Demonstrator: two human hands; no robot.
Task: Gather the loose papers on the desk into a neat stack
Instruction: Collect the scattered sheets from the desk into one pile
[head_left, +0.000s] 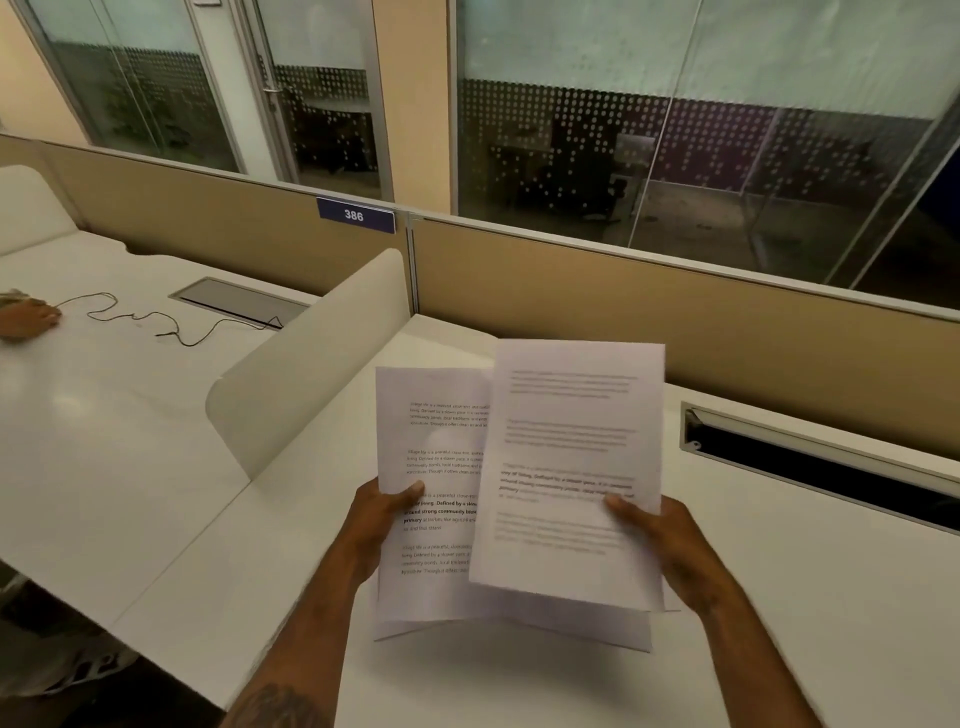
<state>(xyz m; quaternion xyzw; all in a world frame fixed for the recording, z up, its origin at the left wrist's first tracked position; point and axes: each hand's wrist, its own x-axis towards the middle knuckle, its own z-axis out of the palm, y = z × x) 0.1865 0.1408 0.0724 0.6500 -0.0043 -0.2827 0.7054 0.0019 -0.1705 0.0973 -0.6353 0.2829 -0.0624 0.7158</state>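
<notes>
Papers (519, 493) above desk (779, 597) | left hand (379, 525) grips left sheets | right hand (660, 540) grips overlapping right sheet

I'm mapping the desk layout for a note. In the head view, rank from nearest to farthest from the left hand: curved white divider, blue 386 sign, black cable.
From the left hand:
1. Curved white divider, just up and left.
2. Black cable, far left on the neighbouring desk.
3. Blue 386 sign, up on the partition.
</notes>
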